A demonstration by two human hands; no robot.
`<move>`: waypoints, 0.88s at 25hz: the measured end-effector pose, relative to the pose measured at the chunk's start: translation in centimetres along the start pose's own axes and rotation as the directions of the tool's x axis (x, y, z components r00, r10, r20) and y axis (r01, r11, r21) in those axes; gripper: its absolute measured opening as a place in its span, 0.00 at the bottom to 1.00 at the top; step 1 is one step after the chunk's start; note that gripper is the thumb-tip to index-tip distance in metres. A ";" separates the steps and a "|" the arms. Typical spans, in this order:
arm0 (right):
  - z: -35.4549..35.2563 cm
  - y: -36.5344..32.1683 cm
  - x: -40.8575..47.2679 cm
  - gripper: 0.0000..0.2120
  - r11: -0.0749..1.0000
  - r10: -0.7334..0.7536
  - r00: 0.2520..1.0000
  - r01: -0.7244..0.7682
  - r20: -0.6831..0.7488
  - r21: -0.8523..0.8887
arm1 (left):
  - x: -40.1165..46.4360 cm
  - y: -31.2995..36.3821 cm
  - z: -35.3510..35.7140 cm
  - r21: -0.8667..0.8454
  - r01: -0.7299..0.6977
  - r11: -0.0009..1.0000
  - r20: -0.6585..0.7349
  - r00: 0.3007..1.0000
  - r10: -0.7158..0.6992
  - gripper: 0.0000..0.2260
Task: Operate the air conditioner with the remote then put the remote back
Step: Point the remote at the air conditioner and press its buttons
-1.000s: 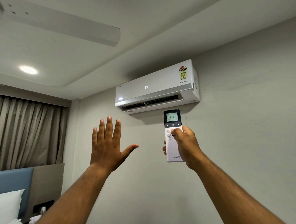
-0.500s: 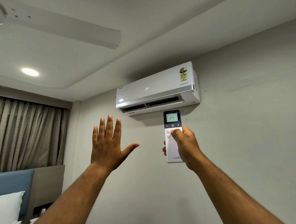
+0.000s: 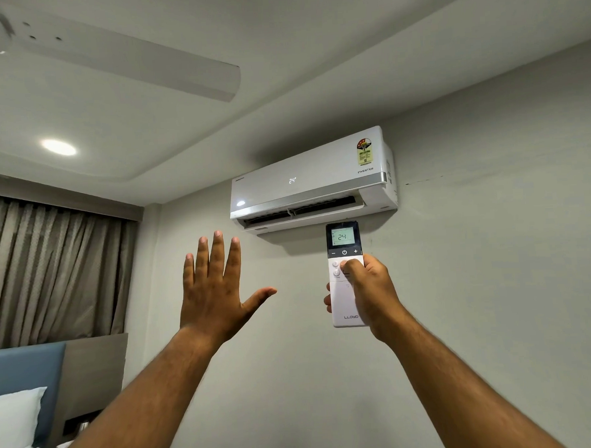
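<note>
The right hand is clamped around the white remote, thumb on its buttons; just above that grip the remote's screen reads 24, under the air conditioner; the left hand, beside it, is spread, holding nothing

Dim, soft light from ceiling downlight (edges bowed, fan blurred)

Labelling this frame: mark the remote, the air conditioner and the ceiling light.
remote (image 3: 342,236): head view, on its lit screen above the thumb.
air conditioner (image 3: 305,182): head view, on the white front panel near the temperature readout.
ceiling light (image 3: 59,147): head view, on the middle of the glowing disc.
</note>
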State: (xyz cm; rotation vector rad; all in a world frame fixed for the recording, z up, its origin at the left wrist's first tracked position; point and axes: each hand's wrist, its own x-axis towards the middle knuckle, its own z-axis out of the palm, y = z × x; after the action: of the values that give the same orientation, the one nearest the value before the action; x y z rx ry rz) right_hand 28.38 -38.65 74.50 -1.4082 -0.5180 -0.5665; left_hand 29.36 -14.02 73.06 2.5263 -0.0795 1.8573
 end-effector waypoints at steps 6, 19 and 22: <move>0.2 0.0 0.1 0.07 1.000 0.000 1.000 0.000 -0.003 -0.026 | 0.2 -0.1 -0.2 0.003 -0.002 1.000 0.000 1.000 0.002 0.47; 0.7 0.0 0.1 0.04 1.000 0.011 1.000 -0.011 -0.006 -0.028 | 0.1 -0.7 0.1 -0.003 0.010 1.000 -0.008 1.000 -0.010 0.47; 0.9 0.2 0.0 0.04 1.000 0.016 1.000 -0.016 0.013 -0.026 | 0.2 -0.7 0.2 0.000 0.007 1.000 -0.008 1.000 -0.007 0.47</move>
State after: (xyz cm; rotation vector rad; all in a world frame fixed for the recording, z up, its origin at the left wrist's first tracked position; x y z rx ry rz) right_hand 28.47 -37.76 74.46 -1.4403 -0.5110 -0.5535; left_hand 29.61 -13.29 73.19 2.5152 -0.0713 1.8653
